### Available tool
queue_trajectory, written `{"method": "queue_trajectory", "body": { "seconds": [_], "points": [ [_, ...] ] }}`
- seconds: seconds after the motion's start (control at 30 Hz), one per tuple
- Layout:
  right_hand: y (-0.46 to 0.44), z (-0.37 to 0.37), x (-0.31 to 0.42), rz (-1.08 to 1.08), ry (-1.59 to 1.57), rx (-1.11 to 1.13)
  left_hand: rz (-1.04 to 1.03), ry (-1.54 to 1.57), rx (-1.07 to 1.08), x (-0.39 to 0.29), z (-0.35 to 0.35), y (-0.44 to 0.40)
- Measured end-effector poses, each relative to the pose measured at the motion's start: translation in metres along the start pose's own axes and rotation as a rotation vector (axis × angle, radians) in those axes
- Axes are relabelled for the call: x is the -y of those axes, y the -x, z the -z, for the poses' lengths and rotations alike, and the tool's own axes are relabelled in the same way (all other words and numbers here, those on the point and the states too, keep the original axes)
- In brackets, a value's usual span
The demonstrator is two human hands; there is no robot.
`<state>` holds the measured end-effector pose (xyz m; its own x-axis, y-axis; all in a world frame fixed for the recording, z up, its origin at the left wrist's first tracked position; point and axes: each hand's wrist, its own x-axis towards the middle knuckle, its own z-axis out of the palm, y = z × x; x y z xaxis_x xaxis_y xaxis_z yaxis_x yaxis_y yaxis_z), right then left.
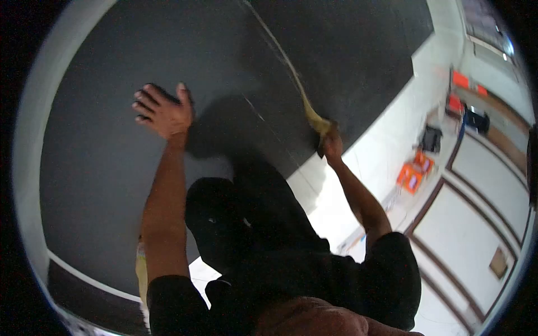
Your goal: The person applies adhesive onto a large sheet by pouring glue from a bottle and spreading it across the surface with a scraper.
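Dark grey sheet (95,151), broad, filling most of the view; upper extent cut off by the frame, lower part hidden behind the crouching person's legs (269,196). Left hand (163,112), open, fingers and thumb spread, back toward the camera, over the left half of the sheet; nothing visible in its grasp; a dark shadow rims it, and whether the palm presses flat cannot be told. Right hand (333,141), closed around the lower end of a yellowish strip (315,116), near the sheet's right-hand edge; fingertips hidden and blurred, exact grip indistinct. Strip: runs from that hand up and leftward across the sheet, narrowing to a pale line; which part lies flat and which stands clear is hard to make out. Pale scratch-like mark (254,108), short and thin, between the two hands; nature unclear. White floor (381,126), glossy, beyond the sheet's right edge, partly covered by the right arm (358,193). Orange packages (414,172), printing unreadable, at right; a black item (431,138) just beside them, not identifiable. White panels with brown borders (476,229), far right, cut by the lens's dark rim. Yellowish object (141,271), lower left, mostly hidden behind the left arm (165,224).
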<state>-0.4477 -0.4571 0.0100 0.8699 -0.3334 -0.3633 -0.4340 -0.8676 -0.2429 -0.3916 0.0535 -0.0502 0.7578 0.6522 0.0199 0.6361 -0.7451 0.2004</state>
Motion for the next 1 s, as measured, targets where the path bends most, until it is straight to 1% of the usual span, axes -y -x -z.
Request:
{"method": "queue_trajectory", "body": {
  "seconds": [0.03,0.07,0.13,0.17,0.23,0.27,0.3,0.37,0.43,0.47,0.53,0.6,0.67,0.73,0.77,0.8,0.83,0.87,0.9,0.93,1.0],
  "points": [
    [-0.012,-0.011,-0.008,-0.145,-0.105,0.042,-0.044,-0.012,0.003,0.001,-0.002,0.0],
    [-0.027,-0.015,0.018,-0.11,-0.103,0.061,-0.009,-0.026,-0.013,0.001,0.0,-0.004],
    [-0.047,-0.017,0.06,-0.237,-0.565,0.053,0.003,-0.028,0.143,-0.001,0.003,-0.007],
    [-0.066,-0.015,0.068,-0.221,-0.562,0.059,0.018,-0.027,0.135,-0.002,0.005,-0.007],
    [-0.125,-0.013,0.096,0.116,-0.599,0.307,0.026,0.025,0.174,-0.003,0.01,-0.01],
    [-0.136,-0.008,0.148,0.009,-0.583,0.301,0.042,0.024,0.174,-0.003,0.012,-0.011],
    [-0.141,0.002,0.216,-0.099,-0.564,0.292,0.044,0.037,0.202,-0.004,0.016,-0.013],
    [-0.174,-0.006,0.277,-0.063,-0.557,0.303,0.056,0.056,0.229,-0.005,0.019,-0.015],
    [-0.215,-0.04,0.324,0.067,-0.521,0.028,0.034,0.07,0.243,-0.005,0.019,-0.015],
    [-0.264,-0.056,0.336,0.39,-0.177,0.064,0.045,0.068,0.243,-0.004,0.019,-0.015],
    [-0.281,-0.06,0.401,0.526,0.018,0.145,-0.006,0.076,0.201,-0.002,0.018,-0.014],
    [-0.256,-0.034,0.511,0.752,0.317,0.156,0.012,0.083,0.212,-0.001,0.017,-0.018],
    [-0.29,-0.07,0.554,1.025,0.41,0.14,0.026,0.093,0.218,-0.002,0.016,-0.02],
    [-0.28,-0.102,0.607,0.795,0.076,0.236,0.048,0.106,0.241,-0.002,0.019,-0.024],
    [-0.253,-0.097,0.643,0.709,0.105,0.3,0.059,0.108,0.236,-0.001,0.02,-0.027],
    [-0.262,-0.131,0.643,0.718,0.11,0.304,0.061,0.112,0.273,-0.002,0.018,-0.019],
    [-0.236,-0.117,0.665,0.889,0.29,0.266,0.06,0.114,0.305,0.0,0.024,-0.022],
    [-0.206,-0.097,0.681,1.078,0.485,0.214,0.066,0.114,0.291,0.001,0.026,-0.026],
    [-0.187,-0.084,0.694,1.204,0.599,0.173,0.066,0.13,0.268,0.0,0.022,-0.026],
    [-0.183,-0.078,0.698,1.253,0.667,0.146,0.059,0.143,0.256,0.001,0.026,-0.023],
    [-0.177,-0.067,0.688,1.273,0.742,0.124,0.072,0.157,0.262,-0.001,0.027,-0.021]
  ]
}}
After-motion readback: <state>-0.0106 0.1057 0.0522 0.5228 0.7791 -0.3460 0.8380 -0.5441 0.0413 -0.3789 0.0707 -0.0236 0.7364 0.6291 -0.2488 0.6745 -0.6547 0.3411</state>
